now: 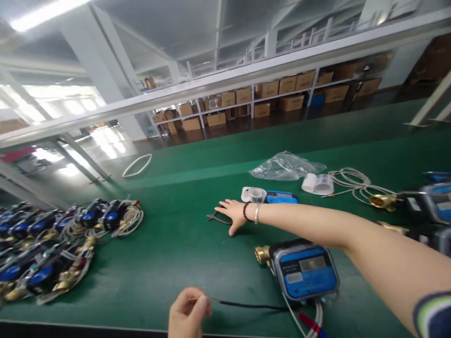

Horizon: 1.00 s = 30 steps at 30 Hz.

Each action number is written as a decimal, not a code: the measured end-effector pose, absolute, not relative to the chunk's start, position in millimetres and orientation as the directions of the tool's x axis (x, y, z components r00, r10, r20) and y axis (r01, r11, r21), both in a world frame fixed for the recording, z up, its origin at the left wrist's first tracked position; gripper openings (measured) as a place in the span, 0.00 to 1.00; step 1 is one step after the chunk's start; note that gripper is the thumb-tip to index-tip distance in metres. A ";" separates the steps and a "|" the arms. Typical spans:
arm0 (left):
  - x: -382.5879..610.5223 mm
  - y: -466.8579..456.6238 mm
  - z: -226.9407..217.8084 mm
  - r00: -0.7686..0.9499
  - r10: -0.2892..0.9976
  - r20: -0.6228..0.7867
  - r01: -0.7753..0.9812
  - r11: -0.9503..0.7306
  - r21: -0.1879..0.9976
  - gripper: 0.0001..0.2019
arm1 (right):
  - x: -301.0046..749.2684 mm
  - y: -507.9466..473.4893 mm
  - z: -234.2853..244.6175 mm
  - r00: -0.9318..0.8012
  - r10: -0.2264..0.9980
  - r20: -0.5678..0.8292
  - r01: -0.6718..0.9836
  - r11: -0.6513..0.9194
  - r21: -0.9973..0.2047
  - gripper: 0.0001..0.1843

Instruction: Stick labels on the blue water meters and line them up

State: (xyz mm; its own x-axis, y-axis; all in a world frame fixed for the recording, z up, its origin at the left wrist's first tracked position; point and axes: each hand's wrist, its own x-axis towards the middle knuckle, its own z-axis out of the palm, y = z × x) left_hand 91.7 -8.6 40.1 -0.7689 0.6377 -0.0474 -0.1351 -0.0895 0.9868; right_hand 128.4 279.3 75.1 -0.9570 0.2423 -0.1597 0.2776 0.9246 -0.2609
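My left hand point(188, 312), near the front edge of the bench, pinches the thin bare end of a black cable point(246, 306). That cable runs right to a meter point(305, 270) with a blue face and a brass threaded fitting point(262, 254). My right hand point(233, 215) is stretched out with fingers spread, palm down, over a small pair of pliers point(212, 217). Part of the pliers is hidden beneath the hand, and I cannot tell whether they touch. Grey cable and a red tool handle point(309, 323) lie below the meter.
Many meters with coiled cables point(105, 218) crowd the left side; more meters point(435, 202) stand at right. Behind my right hand lie a tape roll point(255, 193), a blue panel point(282, 197), a clear plastic bag point(285, 166), a white roll point(319, 184) and coiled cable point(352, 178).
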 end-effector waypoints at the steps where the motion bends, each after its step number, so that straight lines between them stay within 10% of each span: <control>1: 95.1 -4.3 41.5 -0.754 0.655 -0.053 -0.184 -0.132 0.974 0.23 | 121.9 281.7 65.9 -0.959 0.228 -0.169 0.264 0.935 -0.236 0.54; 11: 124.6 26.0 73.0 -0.647 0.725 -0.235 -0.411 -0.073 0.909 0.19 | 154.4 266.9 89.8 -0.937 0.297 -0.184 0.338 0.905 -0.259 0.11; 15: 133.2 32.0 75.7 -0.573 0.793 -0.205 -0.391 -0.045 0.919 0.18 | 225.6 232.4 140.0 -0.922 0.363 -0.133 0.379 0.781 -0.497 0.16; 18: 143.3 37.0 82.7 -0.500 0.848 -0.176 -0.324 0.005 0.946 0.17 | 297.7 186.2 144.7 -0.890 0.449 -0.081 0.280 0.396 -0.875 0.17; 22: 168.5 48.7 99.9 -0.411 0.909 -0.073 -0.099 0.035 0.994 0.12 | 369.8 125.2 110.1 -0.659 0.741 -0.132 0.378 0.174 -0.909 0.28; 30: 233.8 68.9 110.1 -0.154 0.987 0.039 0.253 0.001 0.967 0.12 | 417.5 74.8 77.3 -0.503 0.862 -0.072 0.288 0.089 -0.954 0.28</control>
State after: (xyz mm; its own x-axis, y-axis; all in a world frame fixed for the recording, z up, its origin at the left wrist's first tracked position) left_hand 233.8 68.9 110.1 -0.1536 0.9874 0.0393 0.2532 0.0008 0.9674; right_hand 417.5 74.8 77.3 -0.5026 0.8616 -0.0716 0.2878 0.0887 -0.9536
